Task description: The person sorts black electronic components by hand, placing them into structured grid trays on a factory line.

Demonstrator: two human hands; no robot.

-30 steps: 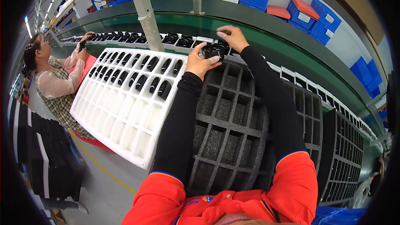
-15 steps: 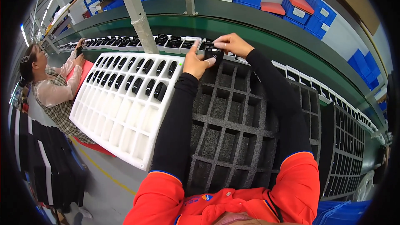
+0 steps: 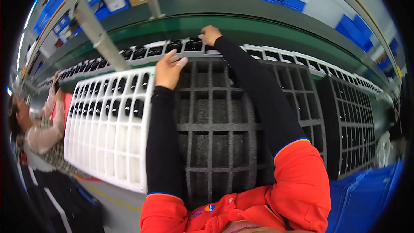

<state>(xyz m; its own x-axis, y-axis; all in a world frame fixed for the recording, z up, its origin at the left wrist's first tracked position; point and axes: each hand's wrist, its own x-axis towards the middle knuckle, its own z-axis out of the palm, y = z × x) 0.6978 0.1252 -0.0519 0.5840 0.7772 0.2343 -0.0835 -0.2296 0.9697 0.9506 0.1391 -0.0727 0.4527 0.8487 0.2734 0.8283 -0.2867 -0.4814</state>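
Observation:
My left hand (image 3: 169,70) is open above the far left edge of the dark grey foam tray (image 3: 198,127), thumb and fingers apart and nothing held. Farther out, my right hand (image 3: 210,36) is over the row of small white boxes, its fingers bent and loosely parted, with no object visible in it. Close to its fingertips, a black device (image 3: 194,45) lies in one of those boxes. A white box (image 3: 211,51) with a pale interior stands just below the right hand. The tray's visible compartments hold nothing I can make out; my right forearm covers part of it.
At left, a white foam tray (image 3: 133,136) carries black devices in its two far rows. Beyond the boxes runs a green conveyor belt (image 3: 258,34). A metal post (image 3: 92,28) stands at far left. Another person (image 3: 41,133) works at left. More dark trays (image 3: 355,125) stand right.
The black device between my hands is no longer held; one now lies in a box there. My hands have separated, the right above the boxes, the left nearer. The view has shifted.

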